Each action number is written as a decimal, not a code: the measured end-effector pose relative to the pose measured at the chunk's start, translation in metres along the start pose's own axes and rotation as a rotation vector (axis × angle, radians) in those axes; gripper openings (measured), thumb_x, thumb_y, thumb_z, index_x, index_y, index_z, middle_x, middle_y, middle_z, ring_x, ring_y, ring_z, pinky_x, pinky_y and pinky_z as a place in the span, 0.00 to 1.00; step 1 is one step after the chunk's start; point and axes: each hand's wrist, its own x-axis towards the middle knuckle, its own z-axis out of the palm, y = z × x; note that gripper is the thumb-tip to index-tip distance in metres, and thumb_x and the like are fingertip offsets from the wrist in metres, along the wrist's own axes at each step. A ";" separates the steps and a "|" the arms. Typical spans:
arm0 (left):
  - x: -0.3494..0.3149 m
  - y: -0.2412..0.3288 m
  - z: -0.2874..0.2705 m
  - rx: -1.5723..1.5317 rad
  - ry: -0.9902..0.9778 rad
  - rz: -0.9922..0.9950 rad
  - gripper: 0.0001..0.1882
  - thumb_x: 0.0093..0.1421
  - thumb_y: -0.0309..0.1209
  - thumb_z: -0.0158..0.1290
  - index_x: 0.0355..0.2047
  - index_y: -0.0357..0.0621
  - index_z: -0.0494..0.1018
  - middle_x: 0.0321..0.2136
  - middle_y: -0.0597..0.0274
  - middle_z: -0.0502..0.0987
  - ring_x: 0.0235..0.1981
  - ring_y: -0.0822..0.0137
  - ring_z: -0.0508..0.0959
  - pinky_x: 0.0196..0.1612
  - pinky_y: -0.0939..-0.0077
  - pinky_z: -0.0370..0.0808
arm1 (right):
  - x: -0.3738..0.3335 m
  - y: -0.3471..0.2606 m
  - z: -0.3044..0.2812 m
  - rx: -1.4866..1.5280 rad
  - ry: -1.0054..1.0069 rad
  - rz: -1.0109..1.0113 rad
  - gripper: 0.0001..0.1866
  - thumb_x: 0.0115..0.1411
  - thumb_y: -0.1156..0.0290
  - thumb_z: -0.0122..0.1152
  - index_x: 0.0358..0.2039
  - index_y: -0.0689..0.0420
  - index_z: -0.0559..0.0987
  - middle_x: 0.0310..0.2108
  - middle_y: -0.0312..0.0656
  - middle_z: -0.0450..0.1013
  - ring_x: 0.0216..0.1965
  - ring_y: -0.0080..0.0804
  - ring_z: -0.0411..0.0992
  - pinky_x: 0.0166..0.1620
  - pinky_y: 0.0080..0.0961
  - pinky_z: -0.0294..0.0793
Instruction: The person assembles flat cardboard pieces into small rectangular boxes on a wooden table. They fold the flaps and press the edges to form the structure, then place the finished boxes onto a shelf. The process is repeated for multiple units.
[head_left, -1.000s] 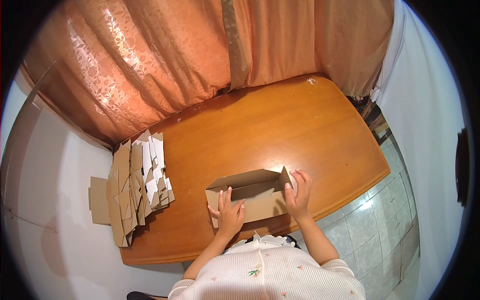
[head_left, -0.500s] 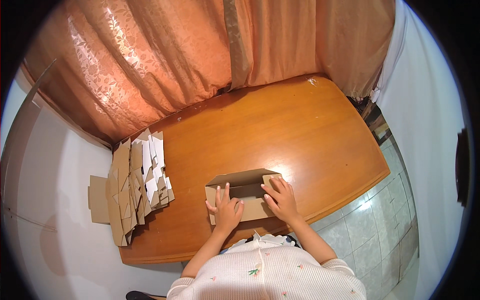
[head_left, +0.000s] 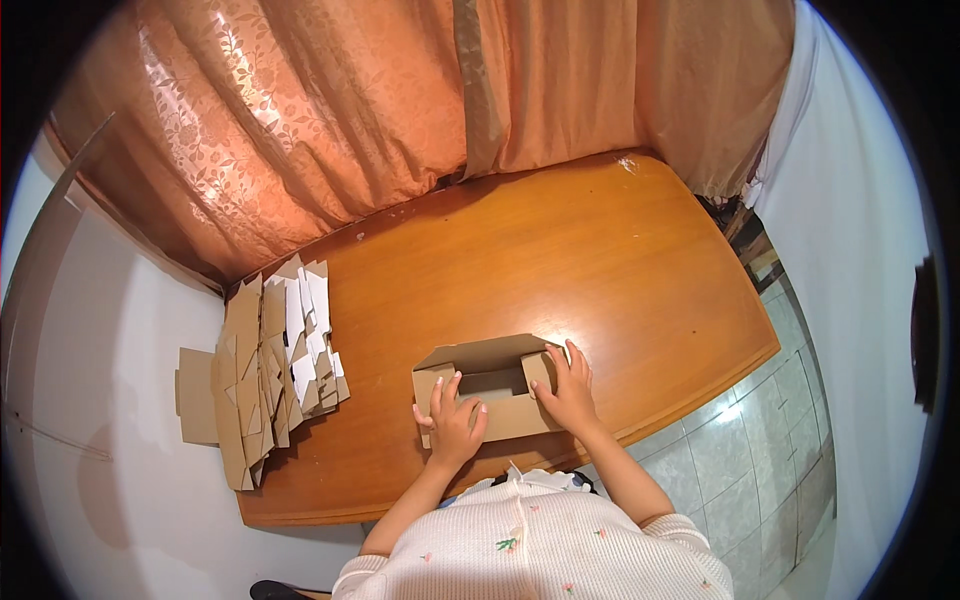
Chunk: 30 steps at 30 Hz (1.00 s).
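Open cardboard box (head_left: 512, 420) at lower centre of the frame, on a wooden table (head_left: 550, 240)
Left hand (head_left: 457, 432) — fingers spread over the left flap (head_left: 432, 380); right hand (head_left: 573, 400) — thumb and fingers apart on the right flap (head_left: 538, 368). Cardboard stack (head_left: 240, 370), left of frame.

Patterned orange curtains (head_left: 320, 110) suggest a home.

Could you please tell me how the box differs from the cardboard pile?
The box stands open with raised walls; the pile is overlapping, mostly flat pieces. The box's walls look brown; the pile mixes brown and white. The left hand and right hand touch the box; neither touches the pile. Both show brown cardboard and rest on the wooden table.
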 end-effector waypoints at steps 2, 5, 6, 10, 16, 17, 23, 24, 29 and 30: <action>-0.001 -0.001 0.002 0.008 0.015 0.005 0.11 0.56 0.40 0.53 0.31 0.51 0.81 0.60 0.60 0.64 0.65 0.54 0.54 0.58 0.31 0.30 | 0.000 -0.001 0.000 -0.012 -0.003 0.027 0.37 0.54 0.58 0.63 0.62 0.49 0.60 0.65 0.59 0.47 0.66 0.58 0.45 0.62 0.64 0.44; -0.002 -0.002 0.003 0.010 0.025 0.014 0.11 0.56 0.40 0.53 0.31 0.50 0.81 0.60 0.60 0.64 0.65 0.55 0.54 0.58 0.31 0.31 | 0.002 -0.004 0.001 -0.047 -0.020 0.095 0.41 0.52 0.58 0.65 0.64 0.49 0.57 0.65 0.60 0.46 0.66 0.59 0.45 0.62 0.61 0.46; -0.001 -0.002 0.003 0.007 0.021 0.012 0.10 0.56 0.40 0.53 0.31 0.51 0.81 0.60 0.60 0.64 0.65 0.55 0.54 0.58 0.32 0.31 | 0.003 -0.004 0.001 -0.045 -0.017 0.122 0.43 0.51 0.58 0.67 0.64 0.49 0.56 0.64 0.61 0.46 0.65 0.59 0.46 0.62 0.57 0.47; -0.001 -0.002 0.002 -0.009 0.019 0.023 0.09 0.56 0.37 0.54 0.32 0.49 0.80 0.58 0.57 0.65 0.64 0.50 0.54 0.58 0.34 0.30 | 0.008 -0.005 -0.003 -0.028 -0.043 0.209 0.49 0.47 0.57 0.71 0.66 0.48 0.53 0.64 0.62 0.45 0.65 0.60 0.47 0.63 0.53 0.48; -0.001 0.000 0.001 0.019 0.023 0.002 0.10 0.56 0.39 0.53 0.31 0.51 0.81 0.58 0.62 0.66 0.65 0.56 0.54 0.58 0.32 0.33 | 0.014 -0.006 -0.003 -0.064 -0.050 0.234 0.52 0.45 0.55 0.73 0.66 0.47 0.52 0.65 0.62 0.45 0.65 0.60 0.48 0.62 0.54 0.49; -0.001 0.000 0.001 0.019 0.028 0.004 0.10 0.56 0.39 0.53 0.31 0.51 0.81 0.58 0.62 0.66 0.64 0.56 0.54 0.58 0.32 0.33 | 0.014 -0.006 -0.003 -0.067 -0.052 0.235 0.52 0.45 0.55 0.74 0.66 0.47 0.52 0.65 0.62 0.46 0.65 0.60 0.48 0.62 0.54 0.49; -0.003 -0.002 0.002 0.020 0.060 0.018 0.09 0.56 0.38 0.53 0.30 0.51 0.80 0.56 0.62 0.68 0.64 0.56 0.56 0.58 0.34 0.34 | 0.015 -0.003 -0.001 -0.029 -0.053 0.243 0.51 0.45 0.56 0.74 0.65 0.44 0.53 0.66 0.56 0.44 0.67 0.56 0.45 0.60 0.69 0.47; -0.003 -0.002 0.002 0.018 0.066 0.018 0.09 0.56 0.38 0.53 0.30 0.52 0.80 0.56 0.63 0.68 0.64 0.56 0.56 0.58 0.35 0.34 | 0.016 -0.003 -0.001 -0.030 -0.051 0.247 0.51 0.45 0.56 0.74 0.65 0.44 0.53 0.66 0.56 0.44 0.67 0.56 0.45 0.60 0.69 0.47; -0.005 -0.002 0.003 0.035 0.113 0.040 0.08 0.55 0.37 0.53 0.30 0.53 0.80 0.54 0.63 0.69 0.63 0.57 0.57 0.59 0.38 0.32 | 0.016 -0.004 0.000 -0.047 -0.048 0.259 0.51 0.45 0.55 0.73 0.65 0.44 0.53 0.66 0.56 0.45 0.67 0.56 0.45 0.61 0.69 0.47; -0.006 -0.003 0.004 0.042 0.123 0.046 0.08 0.55 0.37 0.53 0.30 0.53 0.80 0.54 0.63 0.69 0.63 0.57 0.57 0.59 0.38 0.32 | 0.016 -0.004 0.001 -0.056 -0.050 0.260 0.51 0.45 0.55 0.73 0.65 0.44 0.53 0.66 0.56 0.45 0.67 0.56 0.45 0.61 0.69 0.47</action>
